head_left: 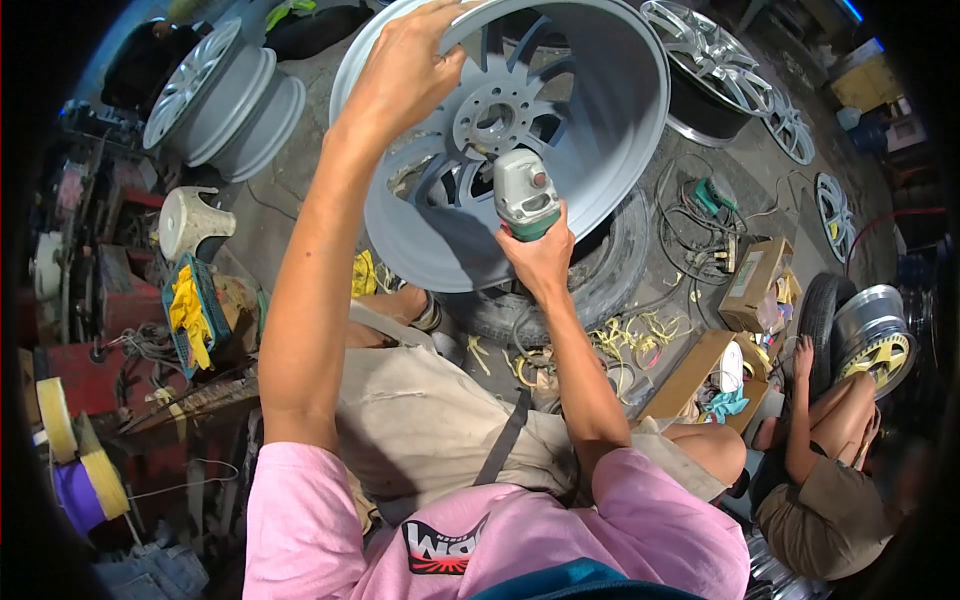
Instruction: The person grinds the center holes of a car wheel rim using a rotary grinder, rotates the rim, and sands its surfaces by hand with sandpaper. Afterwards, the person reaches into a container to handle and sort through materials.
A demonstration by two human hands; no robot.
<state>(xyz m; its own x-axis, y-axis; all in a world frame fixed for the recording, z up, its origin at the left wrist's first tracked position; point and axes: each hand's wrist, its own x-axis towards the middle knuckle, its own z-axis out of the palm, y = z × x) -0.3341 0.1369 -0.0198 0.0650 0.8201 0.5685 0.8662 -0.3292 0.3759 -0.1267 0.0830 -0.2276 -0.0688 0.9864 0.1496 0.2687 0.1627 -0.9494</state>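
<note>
A large grey wheel rim (pixel 610 150) stands tilted in front of me, its spokes and hub on the far side of the barrel. My left hand (pixel 415 70) is wrapped over the rim's upper left edge. My right hand (pixel 543 252) is closed round the green lower body of a grinder (pixel 525 190). The grinder's metal head points up into the barrel, below the hub; its working end is hidden. Under the rim lies a dark tyre (pixel 600 285), dusty on its surface.
Other rims (pixel 230 100) stand at the left and a shiny rim (pixel 710 60) at the right. A white stool (pixel 195 222), green basket (pixel 200 315), cables (pixel 690 230) and cardboard boxes (pixel 690 375) surround me. A co-worker (pixel 825 500) sits at the lower right.
</note>
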